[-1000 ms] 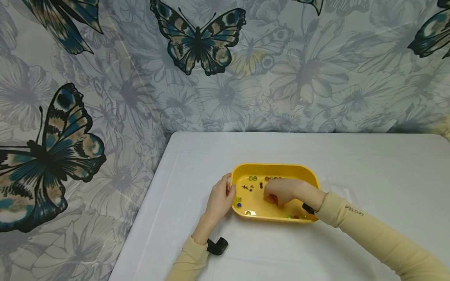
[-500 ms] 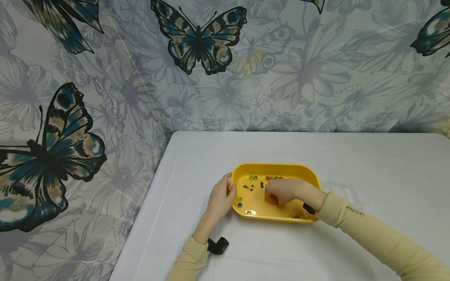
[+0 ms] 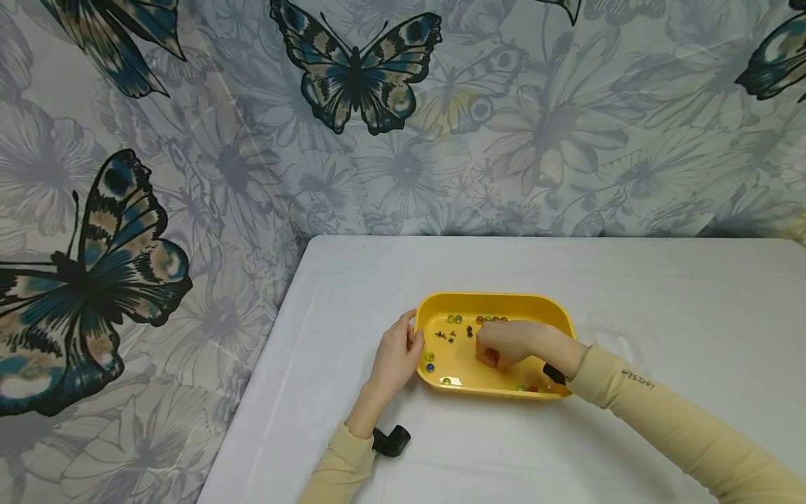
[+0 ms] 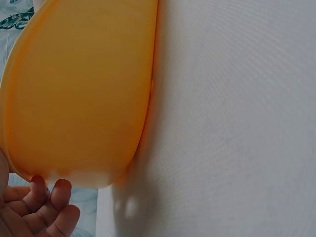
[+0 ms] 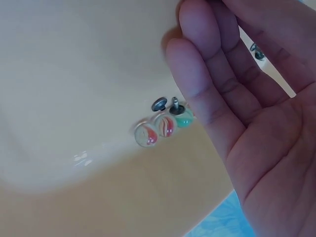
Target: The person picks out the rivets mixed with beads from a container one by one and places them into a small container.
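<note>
Inside yellow tray, marbles, metallic studs — left grip holding it, right grip unclear

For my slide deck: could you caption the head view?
The left hand holds one end of a yellow tray while the right hand reaches inside, near marbles and small metal pieces.

Item: light over the table, soft, even and middling-bright from where I stand. Item: shadow, faint, along the near edge of the tray; another, broad and soft-edged, below the right sleeve. Item: glare, one white patch at the tray's near left corner. Item: left-wrist view, dim, the tray glowing orange (the table beside it reads grey). Item: right-wrist view, washed pale, slightly soft, glints on the marbles.
</note>
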`<state>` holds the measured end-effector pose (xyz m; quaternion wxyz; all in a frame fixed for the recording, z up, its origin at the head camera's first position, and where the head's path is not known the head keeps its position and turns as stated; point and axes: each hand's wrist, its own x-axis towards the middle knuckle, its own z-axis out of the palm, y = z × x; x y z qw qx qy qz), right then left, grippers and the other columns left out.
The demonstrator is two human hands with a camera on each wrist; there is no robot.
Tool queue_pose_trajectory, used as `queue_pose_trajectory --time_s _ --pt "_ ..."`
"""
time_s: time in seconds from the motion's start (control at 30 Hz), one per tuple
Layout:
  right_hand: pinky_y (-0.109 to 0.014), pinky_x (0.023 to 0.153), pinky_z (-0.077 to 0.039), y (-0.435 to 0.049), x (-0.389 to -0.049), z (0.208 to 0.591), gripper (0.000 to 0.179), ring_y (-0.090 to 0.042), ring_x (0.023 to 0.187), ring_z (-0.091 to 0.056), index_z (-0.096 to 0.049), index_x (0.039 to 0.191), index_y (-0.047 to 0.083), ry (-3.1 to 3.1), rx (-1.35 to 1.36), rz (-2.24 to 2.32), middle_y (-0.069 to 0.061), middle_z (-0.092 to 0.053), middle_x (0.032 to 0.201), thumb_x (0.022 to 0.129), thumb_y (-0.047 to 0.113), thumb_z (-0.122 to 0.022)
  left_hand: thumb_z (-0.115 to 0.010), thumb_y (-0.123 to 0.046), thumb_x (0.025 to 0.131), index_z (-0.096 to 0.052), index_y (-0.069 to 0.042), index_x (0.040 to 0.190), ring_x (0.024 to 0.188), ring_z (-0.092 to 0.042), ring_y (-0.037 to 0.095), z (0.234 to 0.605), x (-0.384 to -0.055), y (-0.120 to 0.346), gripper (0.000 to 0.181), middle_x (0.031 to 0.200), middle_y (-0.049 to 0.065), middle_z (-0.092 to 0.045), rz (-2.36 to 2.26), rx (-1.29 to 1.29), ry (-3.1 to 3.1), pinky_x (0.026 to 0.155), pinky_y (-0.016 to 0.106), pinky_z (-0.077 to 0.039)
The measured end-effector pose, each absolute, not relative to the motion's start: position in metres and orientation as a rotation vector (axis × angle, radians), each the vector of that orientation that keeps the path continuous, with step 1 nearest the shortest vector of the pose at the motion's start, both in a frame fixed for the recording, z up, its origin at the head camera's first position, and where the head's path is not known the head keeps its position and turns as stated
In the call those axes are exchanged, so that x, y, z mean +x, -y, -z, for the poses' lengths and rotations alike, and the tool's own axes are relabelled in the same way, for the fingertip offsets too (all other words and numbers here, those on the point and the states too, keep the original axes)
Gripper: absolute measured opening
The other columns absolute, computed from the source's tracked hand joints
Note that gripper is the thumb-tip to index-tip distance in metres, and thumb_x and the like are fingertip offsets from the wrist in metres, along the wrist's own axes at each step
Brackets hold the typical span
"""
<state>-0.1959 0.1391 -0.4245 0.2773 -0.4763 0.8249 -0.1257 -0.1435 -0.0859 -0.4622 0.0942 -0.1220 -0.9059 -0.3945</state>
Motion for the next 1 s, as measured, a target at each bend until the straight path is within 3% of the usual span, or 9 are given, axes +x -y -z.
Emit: queue_pose_trajectory --time_s 0.37,1.0 --pt "-0.020 0.055 -0.029 -0.142 -0.196 0.416 0.024 -0.005 0.055 -0.034 -0.055 0.059 0.007 -2.208 -1.151 0.407 0.008 -0.038 0.055 0.066 -0.015 -0.056 -0.053 -0.009 0.091 -0.049 0.005 0.127 0.057 -0.041 0.006 0.463 -0.144 0.085 0.039 0.068 -0.003 -0.044 1.179 -0.344 2.701 0.050 0.018 -0.037" --pt "-0.020 0.054 -0.036 -0.152 -0.206 0.400 0.018 -0.003 0.057 -0.039 -0.058 0.068 0.010 -2.249 -1.239 0.527 0.008 -0.046 0.061 0.077 -0.005 -0.064 -0.053 -0.009 0.091 -0.049 0.004 0.127 0.056 -0.040 0.006 0.462 -0.143 0.085 0.038 0.067 -0.003 -0.044 1.179 -0.339 2.700 0.049 0.018 -0.036"
